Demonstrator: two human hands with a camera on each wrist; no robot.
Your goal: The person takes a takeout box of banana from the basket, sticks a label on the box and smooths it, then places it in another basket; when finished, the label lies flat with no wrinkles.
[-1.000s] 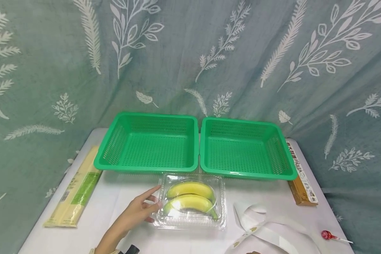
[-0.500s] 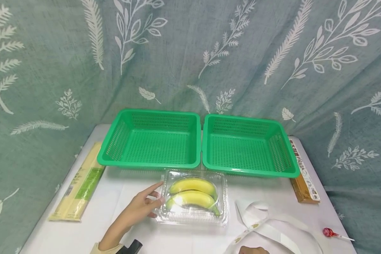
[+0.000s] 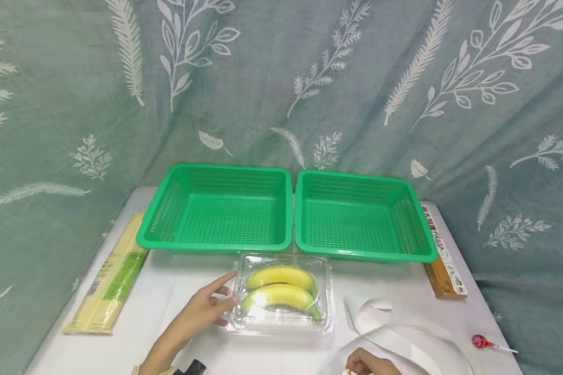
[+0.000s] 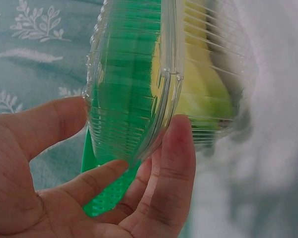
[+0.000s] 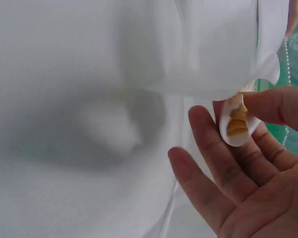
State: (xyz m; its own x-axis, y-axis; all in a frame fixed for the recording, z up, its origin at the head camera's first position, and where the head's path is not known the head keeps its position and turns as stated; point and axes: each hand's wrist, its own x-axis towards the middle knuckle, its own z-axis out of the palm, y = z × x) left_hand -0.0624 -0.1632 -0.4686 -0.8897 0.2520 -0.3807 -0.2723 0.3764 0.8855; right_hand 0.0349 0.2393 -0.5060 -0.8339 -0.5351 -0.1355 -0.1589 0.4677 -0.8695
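A clear plastic clamshell box [image 3: 281,327] holds two bananas [image 3: 281,294]. It lies in front of the baskets with its lid down. My left hand [image 3: 202,310] grips the box's left side; in the left wrist view its fingers [image 4: 176,168] stand on both sides of the rim. A white sticker strip [image 3: 405,349] curls loosely over the table to the right of the box. My right hand [image 3: 372,362], partly cut off by the bottom edge, pinches a rounded white piece with gold-brown print [image 5: 237,124], which looks like part of that strip.
Two green baskets [image 3: 216,246] [image 3: 366,255] stand side by side at the back. A noodle packet [image 3: 105,281] lies at the left, and a pasta box [image 3: 445,276] at the right. Near the right table edge is a red lollipop [image 3: 479,341]. A patterned curtain surrounds the table.
My right hand has come up into view from the bottom edge, and the gold-printed part of the strip has moved towards it. The left hand and the box have stayed in place.
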